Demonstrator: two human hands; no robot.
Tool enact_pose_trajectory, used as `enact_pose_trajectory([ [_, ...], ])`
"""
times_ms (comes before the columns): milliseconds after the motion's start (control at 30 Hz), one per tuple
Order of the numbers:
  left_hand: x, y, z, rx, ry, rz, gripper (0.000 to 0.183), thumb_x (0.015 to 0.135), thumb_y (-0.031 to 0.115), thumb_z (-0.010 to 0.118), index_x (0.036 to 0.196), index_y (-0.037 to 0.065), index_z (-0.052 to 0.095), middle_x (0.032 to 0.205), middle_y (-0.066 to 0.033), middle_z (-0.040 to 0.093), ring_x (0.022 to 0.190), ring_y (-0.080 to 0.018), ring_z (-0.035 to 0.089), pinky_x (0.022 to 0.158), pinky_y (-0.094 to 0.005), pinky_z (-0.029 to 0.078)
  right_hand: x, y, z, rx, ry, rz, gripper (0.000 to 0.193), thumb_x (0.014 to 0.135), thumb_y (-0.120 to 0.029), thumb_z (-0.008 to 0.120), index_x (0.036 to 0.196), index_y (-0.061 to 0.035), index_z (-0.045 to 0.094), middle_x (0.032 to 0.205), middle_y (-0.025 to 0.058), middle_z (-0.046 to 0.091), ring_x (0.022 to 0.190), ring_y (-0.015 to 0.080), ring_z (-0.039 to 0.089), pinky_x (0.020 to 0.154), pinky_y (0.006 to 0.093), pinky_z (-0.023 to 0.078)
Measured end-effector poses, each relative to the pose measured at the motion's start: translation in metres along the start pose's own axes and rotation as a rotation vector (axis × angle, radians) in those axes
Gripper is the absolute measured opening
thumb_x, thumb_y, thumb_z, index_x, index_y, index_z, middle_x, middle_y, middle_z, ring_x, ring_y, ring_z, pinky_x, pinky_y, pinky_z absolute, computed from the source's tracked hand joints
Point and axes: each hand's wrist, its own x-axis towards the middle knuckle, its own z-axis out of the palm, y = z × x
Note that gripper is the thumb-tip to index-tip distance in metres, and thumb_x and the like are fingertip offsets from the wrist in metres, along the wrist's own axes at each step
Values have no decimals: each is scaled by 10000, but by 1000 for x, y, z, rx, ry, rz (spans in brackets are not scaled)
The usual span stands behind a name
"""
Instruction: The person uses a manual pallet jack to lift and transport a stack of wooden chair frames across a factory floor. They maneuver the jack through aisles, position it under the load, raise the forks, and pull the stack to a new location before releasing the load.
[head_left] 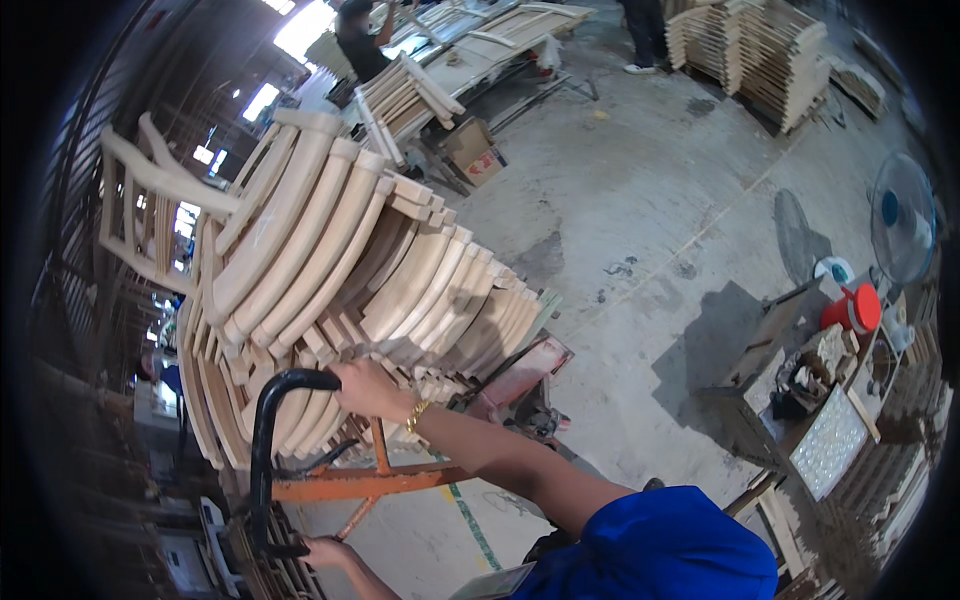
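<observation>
A black tubular handle (264,440) curves round at the end of an orange metal cart frame (370,488). My right hand (368,388), with a gold bracelet at its wrist, is closed on the handle's far end. Close to the lower edge, my left hand (326,551) is closed round its near end; some of its fingers are hidden. Beyond the handle rises a tall stack of pale curved wooden chair parts (300,240), which hides most of the cart. A wooden chair frame (160,185) shows at the stack's left.
To the right stand a wooden box bench (745,375), a red jug (852,310) and a fan (903,215). Stacked wooden frames (750,55) stand far back. A worktable (480,55) holds wooden parts near a person (362,40). A cardboard box (472,150) lies below.
</observation>
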Motion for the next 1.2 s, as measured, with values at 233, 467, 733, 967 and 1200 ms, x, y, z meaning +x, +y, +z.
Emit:
enact_pose_trajectory([
  [233,-30,2,-3,-314,-157,-466,218,843,103,484,996,-52,474,620,-99,454,387,-154,374,363,-297,324,30,38,37,-160,-43,32,260,654,-142,586,880,-13,572,707,211,588,711,372,581,690,428,475],
  [467,-51,-11,8,-487,-168,-527,181,839,78,492,974,-35,454,581,-39,399,411,-114,374,367,-254,311,67,80,81,-307,-42,35,224,701,-236,566,823,-51,602,720,212,586,721,388,563,670,434,458],
  [733,-45,-27,28,-500,-126,-525,211,836,88,513,967,-61,444,588,-54,418,419,-116,388,379,-238,322,81,91,135,-352,1,69,211,709,-232,552,786,-47,617,767,210,594,753,387,564,690,444,461],
  [967,-22,-68,73,-567,-202,-491,228,824,102,547,957,-53,445,485,-26,405,397,-111,376,390,-225,306,85,108,159,-438,138,-133,138,673,-165,545,711,-36,576,667,198,568,663,388,548,622,455,444],
  [1200,-16,-99,101,-635,-230,-507,267,826,110,548,997,-46,416,475,-20,399,393,-100,373,394,-220,300,90,125,185,-362,184,-136,138,680,-147,537,668,-11,558,658,218,553,672,405,529,600,451,424],
])
